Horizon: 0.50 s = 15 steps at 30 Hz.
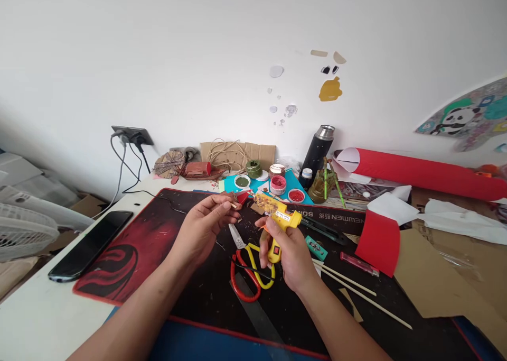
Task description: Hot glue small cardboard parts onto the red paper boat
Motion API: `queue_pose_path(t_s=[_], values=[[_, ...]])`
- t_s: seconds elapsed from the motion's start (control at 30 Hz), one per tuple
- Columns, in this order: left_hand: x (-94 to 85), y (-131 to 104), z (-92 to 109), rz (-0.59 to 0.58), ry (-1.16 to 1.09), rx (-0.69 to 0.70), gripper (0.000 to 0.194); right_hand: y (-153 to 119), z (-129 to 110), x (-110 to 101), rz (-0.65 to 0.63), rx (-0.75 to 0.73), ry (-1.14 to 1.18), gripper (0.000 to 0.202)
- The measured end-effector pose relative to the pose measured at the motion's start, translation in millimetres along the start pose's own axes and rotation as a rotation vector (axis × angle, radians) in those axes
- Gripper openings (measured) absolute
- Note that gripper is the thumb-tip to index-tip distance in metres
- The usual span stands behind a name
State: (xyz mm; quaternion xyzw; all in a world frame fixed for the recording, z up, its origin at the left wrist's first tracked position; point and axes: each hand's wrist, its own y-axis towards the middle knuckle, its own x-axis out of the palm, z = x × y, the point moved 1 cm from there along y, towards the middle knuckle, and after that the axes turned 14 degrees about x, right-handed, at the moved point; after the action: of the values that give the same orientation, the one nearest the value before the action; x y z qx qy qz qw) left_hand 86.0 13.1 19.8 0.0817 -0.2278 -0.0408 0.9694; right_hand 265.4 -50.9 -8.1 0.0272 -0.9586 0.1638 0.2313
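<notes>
Head view. The left hand (204,221) is clamped between thumb and fingers on a small wooden stick piece (234,205); a small dark and red item lies at the fingertips, its details too small to tell. The right hand (292,251) is closed round the grip of a yellow hot glue gun (279,214), whose stained nozzle end points toward the left hand. The 2 hands are apart, both above the black and red desk mat (158,229).

Beneath them, scissors (233,284) with 1 red and 1 yellow handle loop lie on the mat, blades directed away from the person. A translucent ruler (259,316) lies close by. To the right of the glue gun are a dark utility knife (322,230), 2 long wooden sticks (366,296) and a curved red card (378,243).

At the back, a red paint jar (278,185) and a green paint jar (253,169) stand near a black vacuum flask (317,148), which is tilted. A smartphone (92,244) lies at the left, partly on the mat and partly on the white tabletop (31,324).
</notes>
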Motion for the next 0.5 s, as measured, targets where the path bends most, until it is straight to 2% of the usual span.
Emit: queue_pose_path(t_s=[0.3,0.5], values=[[-7.2,7.8,-3.2,0.054,-0.052,0.022,0.038,-4.4,5.5,5.2,-0.034,0.036,-0.102,0.062],[-9.0,7.1,-4.3,0.093,-0.077,-0.023,0.040,-7.4,8.2,8.6,-0.039,0.035,-0.143,0.065]])
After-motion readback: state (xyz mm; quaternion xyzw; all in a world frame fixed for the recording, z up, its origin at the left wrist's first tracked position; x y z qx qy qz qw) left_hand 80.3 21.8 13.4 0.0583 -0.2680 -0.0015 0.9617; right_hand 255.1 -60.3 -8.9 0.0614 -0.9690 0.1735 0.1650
